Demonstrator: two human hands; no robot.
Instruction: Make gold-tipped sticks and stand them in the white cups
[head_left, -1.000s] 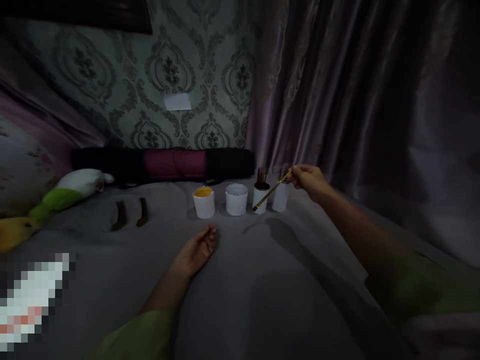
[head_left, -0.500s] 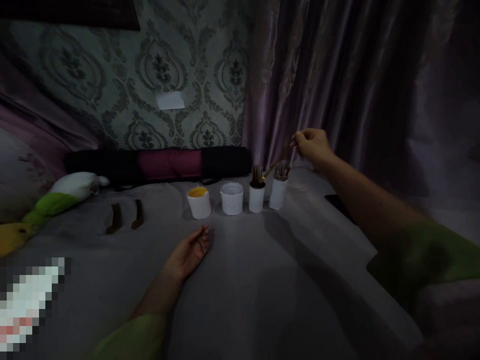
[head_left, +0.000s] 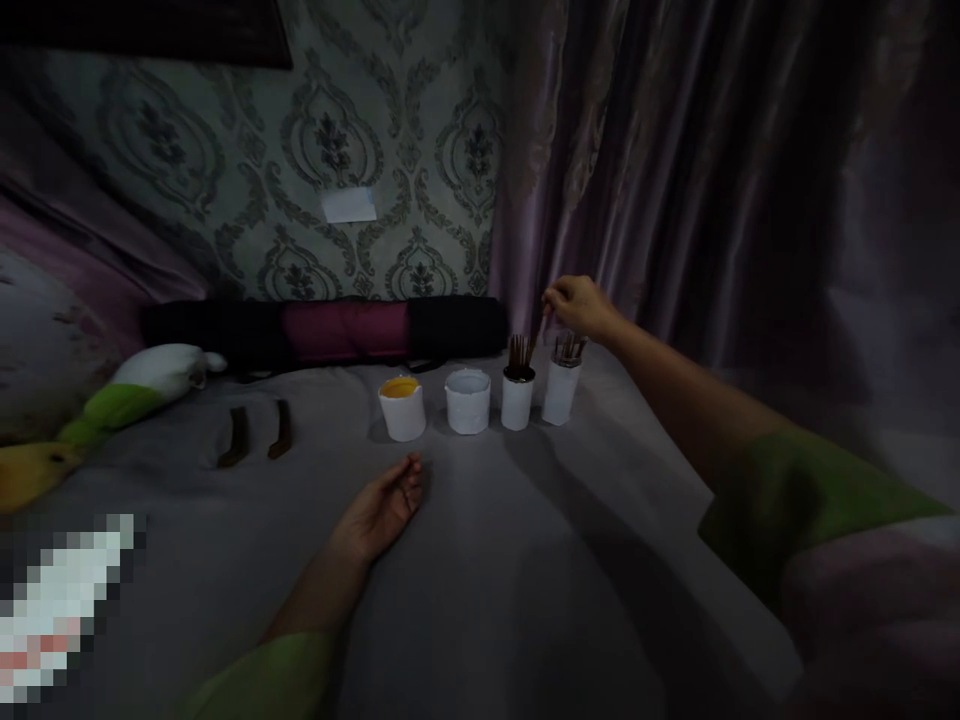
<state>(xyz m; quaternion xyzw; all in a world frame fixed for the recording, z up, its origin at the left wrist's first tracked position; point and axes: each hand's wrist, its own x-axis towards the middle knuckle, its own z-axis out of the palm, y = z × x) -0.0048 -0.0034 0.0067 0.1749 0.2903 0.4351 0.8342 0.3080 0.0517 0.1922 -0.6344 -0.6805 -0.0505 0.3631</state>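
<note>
Four white cups stand in a row on a grey sheet. The left cup [head_left: 402,408] holds yellow paint, the second cup [head_left: 468,401] looks pale inside, the third cup [head_left: 517,397] and the fourth cup [head_left: 562,391] hold several thin brushes. My right hand [head_left: 576,306] hovers above the two brush cups, fingers pinched on the top of a thin brush [head_left: 534,343] whose lower end stands in the third cup. My left hand [head_left: 382,510] rests palm up on the sheet in front of the cups, fingers loosely curled and holding nothing.
Two small dark pieces [head_left: 259,434] lie on the sheet to the left. A green, white and yellow soft toy [head_left: 112,405] lies at the far left. A dark and maroon roll [head_left: 330,330] lies against the patterned wall. Purple curtains [head_left: 712,180] hang on the right.
My right hand lifted a brush from beside the cups, swung it upright and moved left, setting its end into the third cup. The left hand stayed put.
</note>
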